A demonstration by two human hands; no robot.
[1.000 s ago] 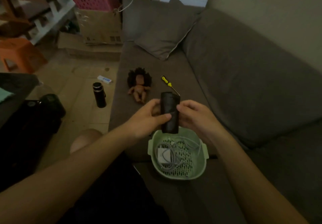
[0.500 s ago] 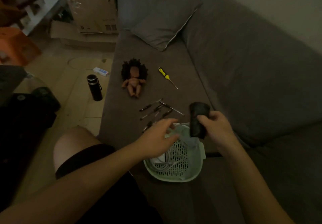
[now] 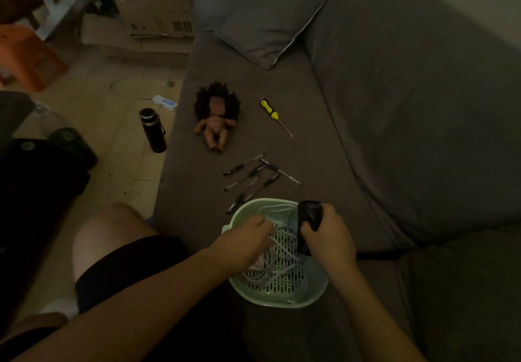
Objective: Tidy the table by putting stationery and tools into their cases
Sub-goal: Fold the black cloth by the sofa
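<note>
Shows right hand (image 3: 329, 239) wrapped round black case (image 3: 308, 219) — probably soft, light, best gripped mid-body. Shows left hand (image 3: 244, 244) amid white cable (image 3: 282, 271) in green basket (image 3: 253, 202) — grasp unclear.

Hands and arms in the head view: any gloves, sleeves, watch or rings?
Both are bare: the left hand and right hand wear no gloves, and no sleeves show up to the frame edge. No watch, band or ring shows, though dim light could hide a thin one. Dark shorts cover the thigh.
</note>
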